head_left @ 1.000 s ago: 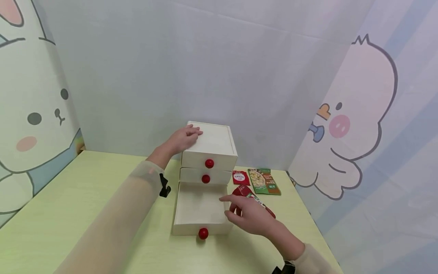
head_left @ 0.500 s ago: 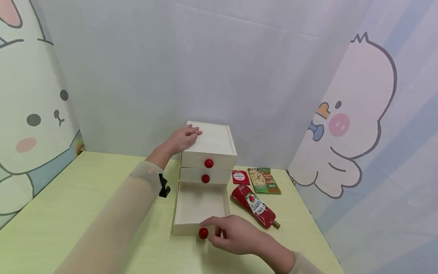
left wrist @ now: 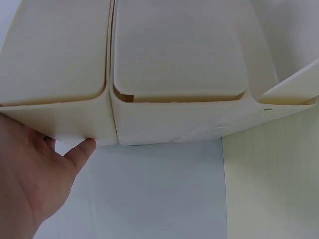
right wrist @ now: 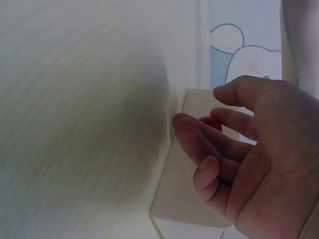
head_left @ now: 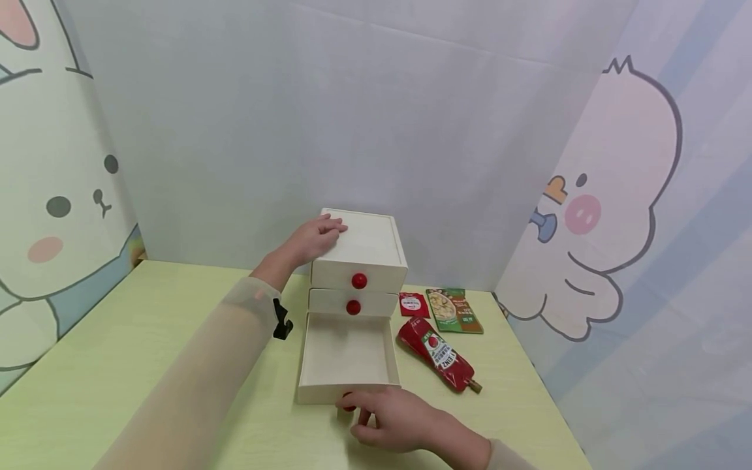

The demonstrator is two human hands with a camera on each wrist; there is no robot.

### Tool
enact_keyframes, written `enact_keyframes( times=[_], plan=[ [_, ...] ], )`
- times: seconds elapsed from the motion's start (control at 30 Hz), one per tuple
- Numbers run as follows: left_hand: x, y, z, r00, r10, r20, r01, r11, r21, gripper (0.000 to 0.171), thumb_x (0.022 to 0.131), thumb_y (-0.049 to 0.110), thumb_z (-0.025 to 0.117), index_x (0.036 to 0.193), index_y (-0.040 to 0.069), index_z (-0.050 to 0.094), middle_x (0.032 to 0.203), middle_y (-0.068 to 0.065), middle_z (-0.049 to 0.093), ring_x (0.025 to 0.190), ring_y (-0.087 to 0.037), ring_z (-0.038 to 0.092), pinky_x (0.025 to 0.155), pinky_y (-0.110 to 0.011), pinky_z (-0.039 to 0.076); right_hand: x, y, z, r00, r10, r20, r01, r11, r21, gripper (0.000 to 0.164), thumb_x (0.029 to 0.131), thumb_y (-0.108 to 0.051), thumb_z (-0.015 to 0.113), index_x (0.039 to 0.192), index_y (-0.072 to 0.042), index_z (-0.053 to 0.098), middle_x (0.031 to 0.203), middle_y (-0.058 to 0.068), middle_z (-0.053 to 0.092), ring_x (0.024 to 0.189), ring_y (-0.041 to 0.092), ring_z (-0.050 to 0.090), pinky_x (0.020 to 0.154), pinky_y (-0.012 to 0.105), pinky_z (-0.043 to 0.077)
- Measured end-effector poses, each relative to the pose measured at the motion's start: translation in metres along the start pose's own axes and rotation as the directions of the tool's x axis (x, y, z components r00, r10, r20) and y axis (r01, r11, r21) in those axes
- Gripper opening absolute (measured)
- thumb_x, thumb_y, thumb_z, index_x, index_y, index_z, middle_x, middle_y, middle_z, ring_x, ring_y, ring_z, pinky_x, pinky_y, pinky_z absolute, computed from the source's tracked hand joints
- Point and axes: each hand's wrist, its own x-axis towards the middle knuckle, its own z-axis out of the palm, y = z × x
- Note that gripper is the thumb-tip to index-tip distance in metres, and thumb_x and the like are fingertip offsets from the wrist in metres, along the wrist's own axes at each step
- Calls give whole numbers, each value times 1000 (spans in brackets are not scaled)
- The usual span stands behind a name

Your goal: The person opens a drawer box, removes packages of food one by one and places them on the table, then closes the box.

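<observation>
A white three-drawer cabinet (head_left: 370,243) stands on the table, its bottom drawer (head_left: 346,356) pulled out and showing a bare floor. My left hand (head_left: 314,239) rests over the cabinet's top left edge; in the left wrist view its thumb (left wrist: 82,152) lies along the side wall. At the front of the pulled-out drawer is my right hand (head_left: 402,418), its forefinger across the red knob and partly covering it. Seen from the right wrist, the red knob (right wrist: 215,124) shows behind the loosely bent fingers, with the thumb apart from it.
Right of the cabinet lie a red Heinz ketchup pouch (head_left: 437,354), a small red sachet (head_left: 414,305) and a green and brown food packet (head_left: 454,311). The two upper drawers, with red knobs (head_left: 359,281), are closed. A pale curtain (head_left: 376,130) hangs behind the table.
My right hand has moved from above the bottom drawer's right side down and toward me to its front knob, uncovering the ketchup pouch. My left hand stays on the cabinet.
</observation>
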Motion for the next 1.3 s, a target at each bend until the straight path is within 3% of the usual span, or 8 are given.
enact_keyframes(
  times=[0.33, 0.77, 1.3],
  plan=[
    [2, -4, 1, 1000, 16, -2, -16, 1000, -12, 52, 116, 35, 39, 160, 15, 60, 178, -3, 41, 174, -25, 12, 141, -56, 12, 4, 5, 3, 998, -33, -45, 31, 999, -33, 36, 107, -19, 70, 142, -25, 68, 116, -11, 73, 93, -4, 66, 80, 11, 54],
    [2, -4, 2, 1000, 6, 0, -6, 1000, -17, 52, 117, 35, 39, 160, 16, 60, 179, -1, 40, 174, -25, 11, 141, -56, 11, 8, 6, 6, 996, 71, -56, -70, 997, 12, 37, 106, -23, 74, 142, -28, 69, 114, -20, 73, 89, -6, 61, 82, 13, 54],
    [0, -3, 1, 1000, 13, -4, -13, 1000, -18, 52, 116, 34, 39, 159, 15, 60, 178, -2, 40, 174, -26, 11, 141, -57, 12, 12, 2, 0, 994, 57, -98, -59, 998, -25, 43, 105, -22, 73, 147, -28, 66, 123, -14, 75, 93, -5, 64, 80, 12, 55]
  ],
)
